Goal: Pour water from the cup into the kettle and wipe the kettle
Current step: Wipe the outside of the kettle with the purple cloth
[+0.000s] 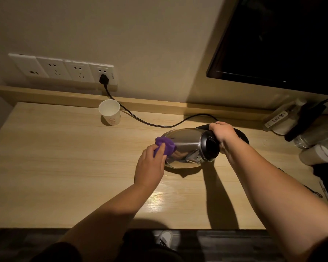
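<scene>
On the desk [64,167], near its front edge, a glossy patch, perhaps wet, perhaps only reflected light; cannot tell which. Further in, left hand [150,167], fingers pressed together around a purple cloth [164,145], pushing it against the base end of the kettle [186,146]. Kettle tipped over toward the left, nearly on its side, lower edge touching or just above the desk, spout pointing toward the front. Right hand [222,134] closed around the black handle at the lid end, holding the kettle in this tilt; finger positions under the palm hidden.

Behind the right hand, the black base [241,136], partly covered, with its cord [155,124] running left across the desk to a plug [103,79] in the wall sockets [62,69]. Cup [110,112] upright near the back ledge, well apart from the kettle, looking empty from here, so pouring probably done and wiping now in progress.

Possible trouble from here:
- Water leaking out through spout or lid, because of the strong tilt, if water inside; lid appears shut, but not certain.
- Spilled water reaching the base or cord, still plugged in.
- Smooth steel slipping from the right hand under the push of the cloth, then rolling on the desk.
- Cloth missing the side turned to the wall, if kettle not rotated.

At far right, bottles [311,137] and other items, blurred, near enough for an elbow to strike.
</scene>
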Motion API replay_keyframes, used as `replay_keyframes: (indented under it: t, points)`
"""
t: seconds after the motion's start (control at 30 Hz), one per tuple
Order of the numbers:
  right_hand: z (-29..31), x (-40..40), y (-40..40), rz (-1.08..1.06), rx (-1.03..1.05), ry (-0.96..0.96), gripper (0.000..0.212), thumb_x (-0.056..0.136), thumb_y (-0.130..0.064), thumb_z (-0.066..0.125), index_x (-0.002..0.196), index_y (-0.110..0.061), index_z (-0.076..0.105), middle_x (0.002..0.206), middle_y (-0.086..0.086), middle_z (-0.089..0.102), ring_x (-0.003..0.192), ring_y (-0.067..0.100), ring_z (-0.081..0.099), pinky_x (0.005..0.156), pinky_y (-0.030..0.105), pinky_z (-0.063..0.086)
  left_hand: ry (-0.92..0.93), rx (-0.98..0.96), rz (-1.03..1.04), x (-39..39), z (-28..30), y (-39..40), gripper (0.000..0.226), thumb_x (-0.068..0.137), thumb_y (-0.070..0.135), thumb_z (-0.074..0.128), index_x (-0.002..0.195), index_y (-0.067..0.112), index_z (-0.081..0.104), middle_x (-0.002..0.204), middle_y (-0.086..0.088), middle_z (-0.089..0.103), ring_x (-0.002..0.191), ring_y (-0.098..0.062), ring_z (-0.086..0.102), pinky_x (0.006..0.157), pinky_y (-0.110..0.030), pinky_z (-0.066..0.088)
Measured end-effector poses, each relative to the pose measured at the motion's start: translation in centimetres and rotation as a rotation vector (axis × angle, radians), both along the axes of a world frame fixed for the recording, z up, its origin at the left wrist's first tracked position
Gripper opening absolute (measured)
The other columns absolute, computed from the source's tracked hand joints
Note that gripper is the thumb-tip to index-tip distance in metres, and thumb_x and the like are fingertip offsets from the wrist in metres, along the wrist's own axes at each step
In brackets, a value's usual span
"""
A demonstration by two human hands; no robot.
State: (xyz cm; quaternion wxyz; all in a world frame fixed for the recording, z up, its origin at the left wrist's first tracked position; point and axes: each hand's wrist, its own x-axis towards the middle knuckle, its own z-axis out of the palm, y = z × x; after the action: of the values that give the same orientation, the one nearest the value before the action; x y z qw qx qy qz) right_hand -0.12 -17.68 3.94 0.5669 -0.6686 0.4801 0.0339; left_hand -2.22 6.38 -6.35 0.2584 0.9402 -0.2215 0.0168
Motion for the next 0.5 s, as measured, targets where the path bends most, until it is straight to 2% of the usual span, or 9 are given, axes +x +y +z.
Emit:
replay_keyframes:
  t: [0.07, 0.17, 0.27, 0.37, 0.43, 0.5]
  points:
    - [0.0, 0.0, 0.1, 0.007, -0.008, 0.006, 0.051, 0.090, -0.014, 0.055, 0.140, -0.013, 0.047, 0.111, 0.018, 0.063, 0.078, 0.027, 0.062, 0.061, 0.033, 0.048, 0.007, -0.016, 0.004, -0.2, 0.5, -0.3, 0.046, 0.095, 0.026, 0.052, 0.139, 0.018, 0.040, 0.128, -0.010, 0.049, 0.110, -0.022, 0.050, 0.082, -0.031, 0.049]
    - [0.1, -0.1, 0.2, 0.021, -0.030, 0.009, 0.039, 0.090, -0.013, 0.054, 0.128, -0.008, 0.056, 0.103, 0.019, 0.064, 0.071, 0.026, 0.060, 0.056, 0.031, 0.044, -0.064, -0.058, -0.098, -1.0, 1.6, -1.5, 0.050, 0.092, 0.025, 0.056, 0.139, 0.020, 0.037, 0.124, -0.012, 0.051, 0.106, -0.025, 0.053, 0.077, -0.033, 0.050]
    - [0.0, 0.0, 0.3, 0.011, -0.026, 0.009, 0.049, 0.090, -0.015, 0.056, 0.138, -0.012, 0.049, 0.117, 0.020, 0.062, 0.079, 0.027, 0.061, 0.057, 0.031, 0.045, -0.159, -0.074, -0.220, -1.6, 2.4, -2.7, 0.058, 0.089, 0.023, 0.061, 0.141, 0.022, 0.036, 0.124, -0.015, 0.051, 0.105, -0.029, 0.053, 0.077, -0.037, 0.051]
    - [0.1, 0.0, 0.6, 0.032, -0.034, 0.013, 0.051, 0.091, -0.015, 0.055, 0.141, -0.013, 0.046, 0.121, 0.019, 0.061, 0.077, 0.024, 0.060, 0.055, 0.030, 0.044, -0.212, -0.035, -0.280, -1.3, 2.4, -2.5, 0.070, 0.081, 0.019, 0.071, 0.141, 0.022, 0.037, 0.122, -0.017, 0.053, 0.103, -0.031, 0.055, 0.076, -0.040, 0.053]
    - [0.4, -0.1, 0.7, 0.049, -0.030, 0.012, 0.039, 0.092, -0.014, 0.054, 0.131, -0.015, 0.052, 0.110, 0.017, 0.062, 0.072, 0.023, 0.058, 0.054, 0.029, 0.043, -0.237, 0.007, -0.304, -1.2, 1.8, -1.7, 0.075, 0.076, 0.017, 0.076, 0.141, 0.022, 0.038, 0.122, -0.017, 0.054, 0.101, -0.032, 0.055, 0.076, -0.041, 0.052]
    - [0.6, -0.2, 0.8, 0.067, -0.029, 0.023, 0.017, 0.091, -0.012, 0.052, 0.107, -0.014, 0.057, 0.089, 0.013, 0.060, 0.065, 0.023, 0.055, 0.051, 0.029, 0.040, -0.232, 0.022, -0.285, -1.4, 0.8, -0.8, 0.076, 0.075, 0.015, 0.076, 0.141, 0.021, 0.038, 0.121, -0.017, 0.054, 0.100, -0.032, 0.055, 0.075, -0.042, 0.053]
